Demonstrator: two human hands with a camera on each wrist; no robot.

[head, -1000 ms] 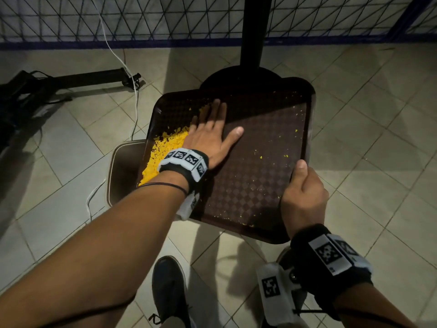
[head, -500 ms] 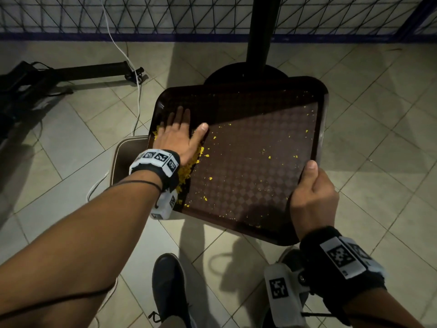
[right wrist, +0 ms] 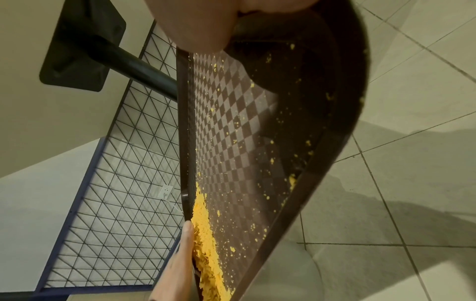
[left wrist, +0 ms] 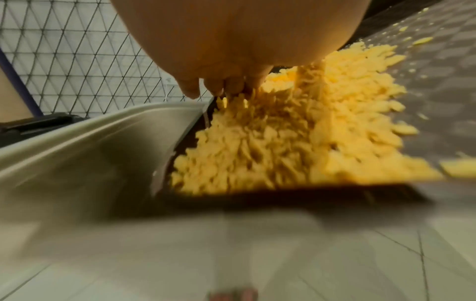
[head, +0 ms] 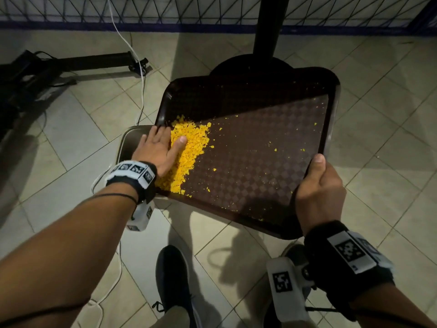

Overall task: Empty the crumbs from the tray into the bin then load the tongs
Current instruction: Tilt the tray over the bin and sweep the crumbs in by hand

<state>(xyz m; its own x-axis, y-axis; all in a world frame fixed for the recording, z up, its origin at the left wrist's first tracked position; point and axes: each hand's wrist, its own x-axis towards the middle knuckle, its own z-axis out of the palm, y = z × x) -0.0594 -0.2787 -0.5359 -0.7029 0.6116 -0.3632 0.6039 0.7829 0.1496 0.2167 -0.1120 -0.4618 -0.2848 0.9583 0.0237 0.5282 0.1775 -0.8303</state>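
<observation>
Since half a second ago my left hand (head: 158,147) has slid to the tray's left edge, and the yellow crumbs (head: 189,152) now lie heaped beside it instead of under my palm. I see that hand flat, fingers straight, thumb pressed into the pile, fingertips reaching over the rim of the grey bin (head: 127,143). My right hand (head: 319,192) clamps the near right corner of the brown checkered tray (head: 260,143), thumb on top, holding it tilted down toward the bin. Loose crumbs dot the rest of the tray. Below are floor tiles (head: 378,67) and my dark shoe (head: 172,275).
</observation>
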